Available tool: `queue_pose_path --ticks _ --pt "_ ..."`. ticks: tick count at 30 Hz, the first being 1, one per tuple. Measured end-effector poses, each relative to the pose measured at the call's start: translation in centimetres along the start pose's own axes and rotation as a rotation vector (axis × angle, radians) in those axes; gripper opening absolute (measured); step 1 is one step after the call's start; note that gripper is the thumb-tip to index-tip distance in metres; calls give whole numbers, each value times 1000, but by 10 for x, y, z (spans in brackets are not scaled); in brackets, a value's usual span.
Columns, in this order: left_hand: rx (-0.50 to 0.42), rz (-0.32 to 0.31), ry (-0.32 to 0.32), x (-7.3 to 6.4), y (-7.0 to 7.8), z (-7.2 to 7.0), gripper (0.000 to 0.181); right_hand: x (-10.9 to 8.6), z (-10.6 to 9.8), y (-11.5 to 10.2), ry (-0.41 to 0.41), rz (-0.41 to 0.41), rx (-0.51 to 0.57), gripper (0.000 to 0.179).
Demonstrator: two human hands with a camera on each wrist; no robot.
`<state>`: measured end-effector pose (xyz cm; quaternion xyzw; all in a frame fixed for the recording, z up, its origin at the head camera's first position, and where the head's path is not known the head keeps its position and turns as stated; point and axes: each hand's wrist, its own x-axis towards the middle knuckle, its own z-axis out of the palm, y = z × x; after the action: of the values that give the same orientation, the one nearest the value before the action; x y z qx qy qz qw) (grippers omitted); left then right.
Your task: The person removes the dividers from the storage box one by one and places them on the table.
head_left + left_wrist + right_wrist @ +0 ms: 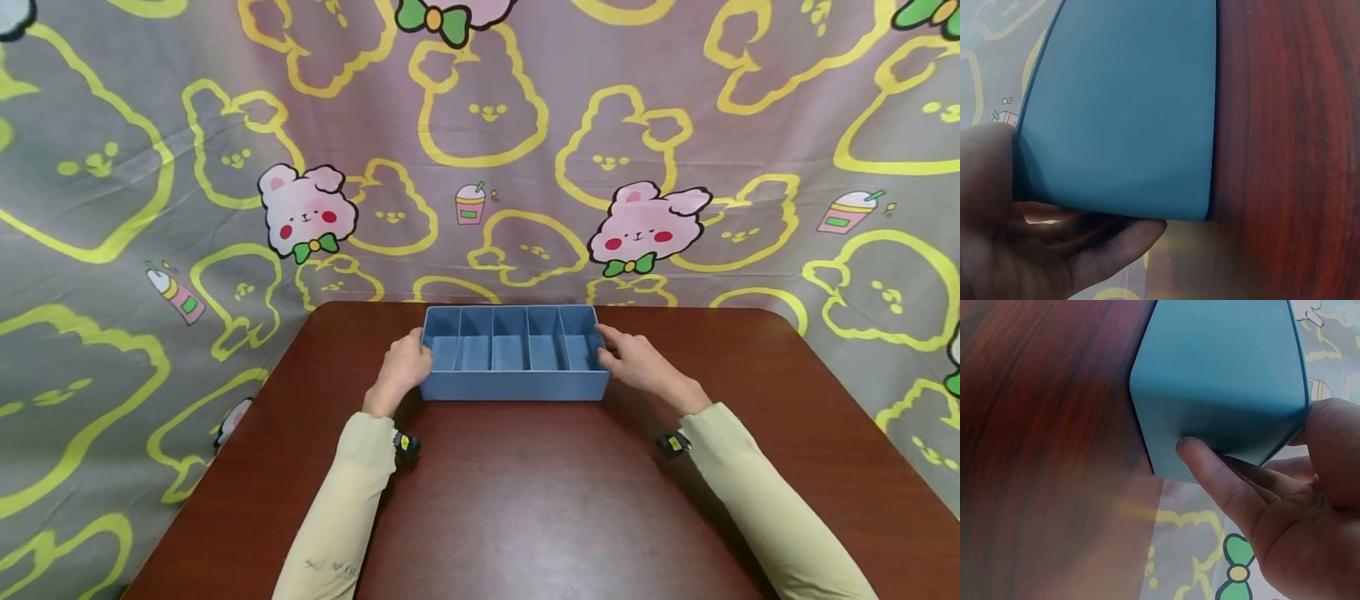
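A blue rectangular organizer box with several side-by-side compartments sits on the brown table, its long front wall facing me. Nothing shows inside the compartments. My left hand grips the box's left end. In the left wrist view the thumb side is at the rim and the fingers lie along the end wall. At the opposite end, my right hand holds the box with its thumb near the top edge. One fingertip presses the outside of the end wall in the right wrist view.
The dark wooden table has rounded far corners. Behind it and at both sides hangs a grey patterned curtain with yellow outlines and pink cartoon animals, close to the table's far edge. A small dark camera is strapped at each wrist.
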<state>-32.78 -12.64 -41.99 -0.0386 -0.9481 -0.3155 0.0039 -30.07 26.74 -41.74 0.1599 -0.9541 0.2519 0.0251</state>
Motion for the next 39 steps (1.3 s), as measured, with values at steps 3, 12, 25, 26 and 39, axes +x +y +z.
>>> queue_pose_path --ticks 3,12,25,26,39 --pt "-6 8 -5 0 0 0 53 0 0 0 11 5 -14 56" --pt "-10 7 5 3 3 2 51 -1 -5 2 -2 -6 -20 56" --pt "-25 1 -5 2 11 9 52 -5 -11 8 -15 7 -22 57" --pt "-27 -1 -4 2 11 9 52 -5 -11 8 -15 6 -24 56" --pt "-26 14 8 4 15 12 51 -7 -15 15 -24 21 -17 58"
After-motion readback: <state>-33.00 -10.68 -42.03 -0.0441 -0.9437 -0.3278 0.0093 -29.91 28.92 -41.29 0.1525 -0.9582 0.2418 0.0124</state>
